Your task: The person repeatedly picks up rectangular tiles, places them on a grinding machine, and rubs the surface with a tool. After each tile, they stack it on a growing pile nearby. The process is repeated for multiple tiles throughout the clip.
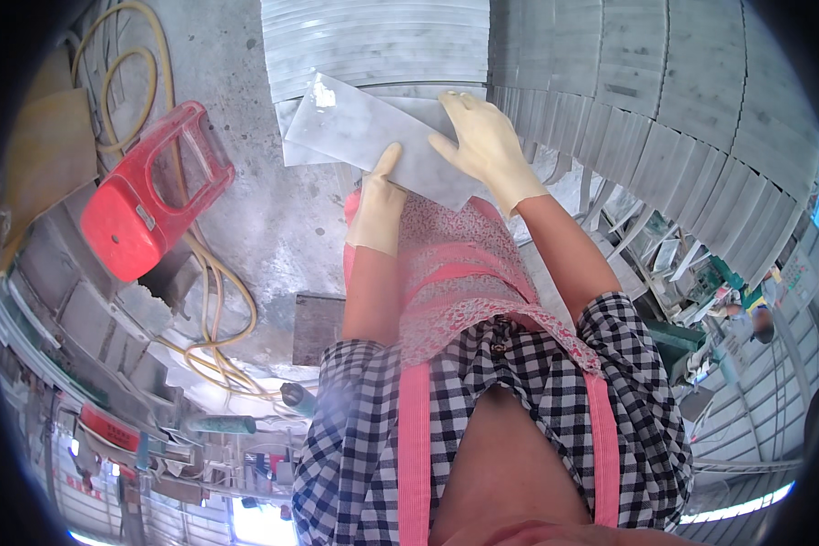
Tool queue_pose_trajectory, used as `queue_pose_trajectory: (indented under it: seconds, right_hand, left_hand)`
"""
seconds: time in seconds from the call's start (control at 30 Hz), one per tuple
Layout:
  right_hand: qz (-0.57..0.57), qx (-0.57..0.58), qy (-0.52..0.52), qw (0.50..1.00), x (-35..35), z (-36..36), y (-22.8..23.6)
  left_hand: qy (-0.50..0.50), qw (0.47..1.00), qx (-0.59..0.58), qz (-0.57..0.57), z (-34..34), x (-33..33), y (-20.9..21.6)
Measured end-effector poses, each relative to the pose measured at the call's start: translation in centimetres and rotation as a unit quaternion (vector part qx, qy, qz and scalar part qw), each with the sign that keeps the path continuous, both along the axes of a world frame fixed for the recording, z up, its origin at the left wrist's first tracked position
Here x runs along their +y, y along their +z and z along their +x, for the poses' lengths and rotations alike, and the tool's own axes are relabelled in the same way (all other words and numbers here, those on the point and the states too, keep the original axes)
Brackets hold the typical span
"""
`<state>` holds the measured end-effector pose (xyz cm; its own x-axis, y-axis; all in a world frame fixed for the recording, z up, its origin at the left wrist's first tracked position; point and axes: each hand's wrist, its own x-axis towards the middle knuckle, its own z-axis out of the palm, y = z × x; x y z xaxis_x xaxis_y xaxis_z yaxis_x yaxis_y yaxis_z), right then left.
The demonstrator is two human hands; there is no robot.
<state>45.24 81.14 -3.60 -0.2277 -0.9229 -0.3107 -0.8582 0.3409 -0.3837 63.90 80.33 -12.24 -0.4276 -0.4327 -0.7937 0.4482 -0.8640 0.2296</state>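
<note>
A polished white-grey marble tile (364, 126) lies tilted in front of me, its left corner reflecting light. My left hand (379, 207), in a cream rubber glove, grips its near edge, thumb on top and the other fingers hidden beneath. My right hand (485, 146), gloved alike, rests at the tile's right part with thumb spread from the outstretched fingers. Under the tile, another pale slab (308, 151) shows partly. Just beyond rises a stack of marble tiles (378, 45).
Long rows of stacked grey tiles (651, 82) stand on the right. A red plastic stool (132, 214) lies at left beside a coiled yellowish hose (211, 314) on the concrete floor (278, 214). A person (761, 320) appears far off at right.
</note>
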Motion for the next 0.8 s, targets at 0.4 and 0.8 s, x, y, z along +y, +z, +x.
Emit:
queue_pose_trajectory:
  seconds: [0.4,0.8]
  right_hand:
    - [-0.06,-0.051,-0.006,0.997,2.7,-1.4,0.7]
    - [0.097,0.043,0.057,0.993,2.9,-0.8,0.0]
  left_hand:
    - [-0.021,1.0,0.009,0.014,-1.4,-1.3,4.3]
    - [-0.037,0.999,-0.007,-0.021,-1.2,1.4,1.3]
